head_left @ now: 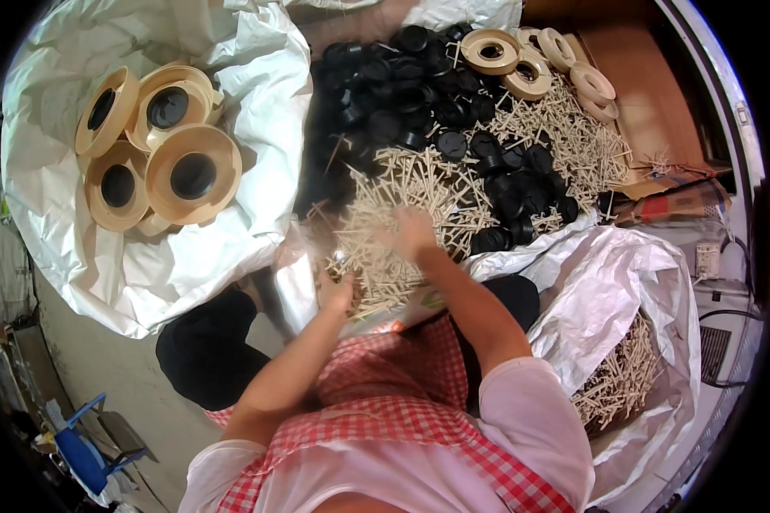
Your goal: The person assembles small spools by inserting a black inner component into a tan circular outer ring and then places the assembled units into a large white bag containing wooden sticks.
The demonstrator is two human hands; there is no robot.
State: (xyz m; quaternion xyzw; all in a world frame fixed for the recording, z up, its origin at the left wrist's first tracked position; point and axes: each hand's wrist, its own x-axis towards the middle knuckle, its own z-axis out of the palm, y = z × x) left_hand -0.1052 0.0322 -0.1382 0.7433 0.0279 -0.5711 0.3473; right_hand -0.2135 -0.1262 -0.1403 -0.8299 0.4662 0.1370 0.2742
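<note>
In front of me lies a heap of small beige plastic stick-like pieces (441, 184), loose and tangled, on a white bag. My right hand (412, 232) reaches into the middle of this heap; motion smears its fingers, so its grip is unclear. At the heap's near left edge is my left hand (337, 292), thumb and fingers apart, touching the beige pieces. Beyond and around the heap are many black round plastic caps (411, 94). Some pieces left of the heap are blurred.
A big white sack (265, 162) at the left holds several beige round dishes with black centres (192, 175). Beige rings (490, 51) lie at the far right beside a cardboard box (642, 94). Another white sack (603, 256) at the right contains more beige pieces. A blue stool (81, 449) stands lower left.
</note>
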